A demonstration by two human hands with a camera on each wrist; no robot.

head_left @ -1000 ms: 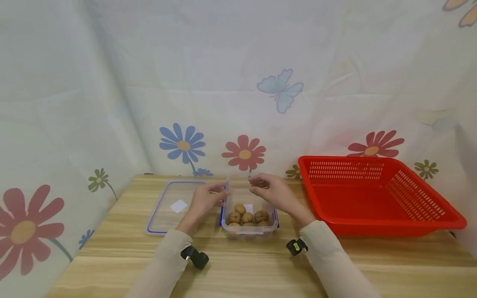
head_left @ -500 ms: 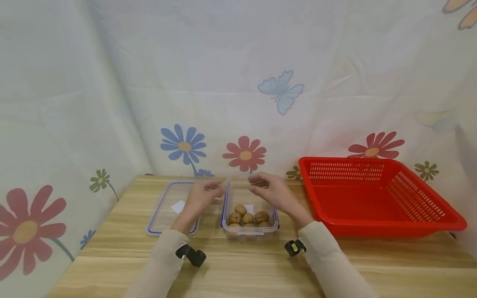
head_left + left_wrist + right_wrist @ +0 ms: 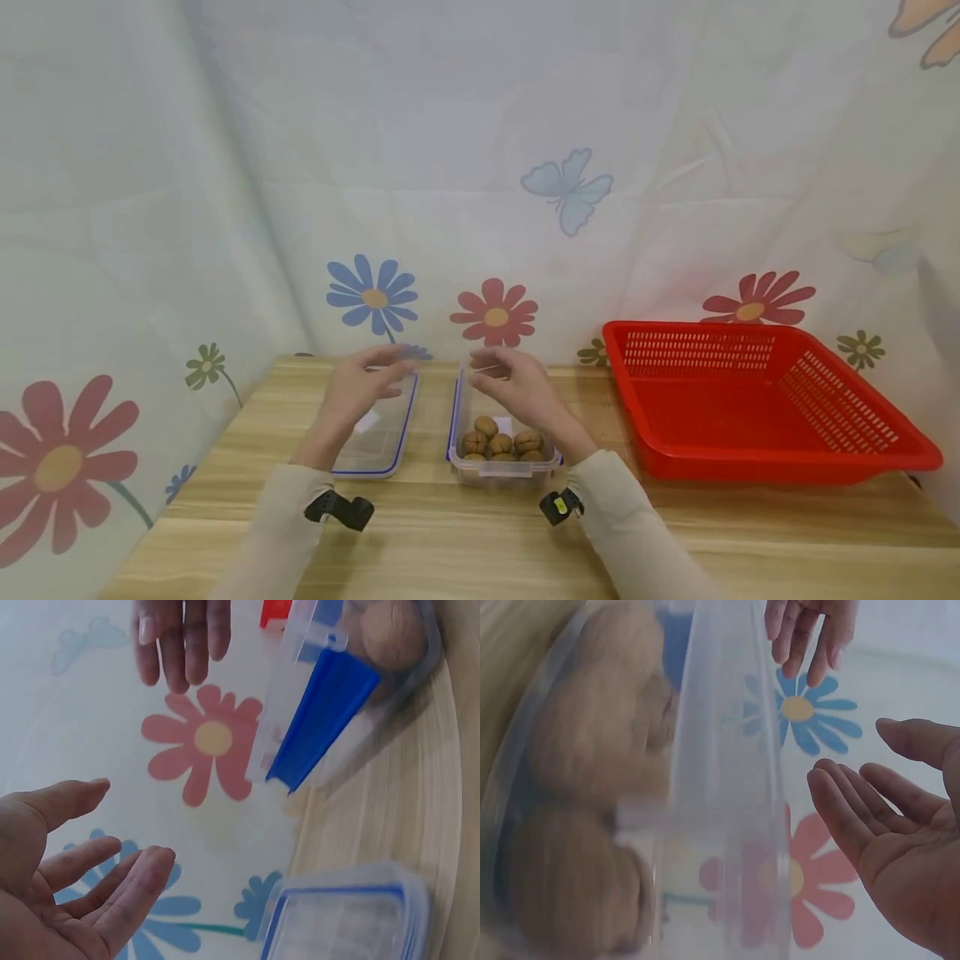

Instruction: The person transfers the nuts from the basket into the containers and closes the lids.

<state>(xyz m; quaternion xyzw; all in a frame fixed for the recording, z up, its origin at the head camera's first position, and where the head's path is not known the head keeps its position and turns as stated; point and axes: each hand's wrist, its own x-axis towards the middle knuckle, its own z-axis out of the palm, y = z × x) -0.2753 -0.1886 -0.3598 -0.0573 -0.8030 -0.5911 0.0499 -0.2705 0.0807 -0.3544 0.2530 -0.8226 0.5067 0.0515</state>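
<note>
A clear plastic box (image 3: pixel 502 471) with blue side clips stands on the table, several walnuts (image 3: pixel 486 427) inside it. To its left lies the box's clear lid (image 3: pixel 384 450) with a blue seal. My left hand (image 3: pixel 360 385) hovers above the lid, fingers loosely bent and nothing held. Over the box is my right hand (image 3: pixel 517 387), also holding nothing, its fingers relaxed and apart from the walnuts. The left wrist view shows a blue clip (image 3: pixel 322 720) hanging unlatched at the box's side. In the right wrist view, the walnuts (image 3: pixel 592 742) are seen blurred through the box wall.
A red perforated plastic basket (image 3: pixel 750 417) stands on the right of the wooden table (image 3: pixel 480 542). Behind the table hangs a pale curtain (image 3: pixel 450 167) printed with flowers and butterflies. A white label (image 3: pixel 367 421) is on the lid.
My left hand has left the box's left side and moved left over the lid. My right hand has shifted left above the box. Box, walnuts and basket stay where they were.
</note>
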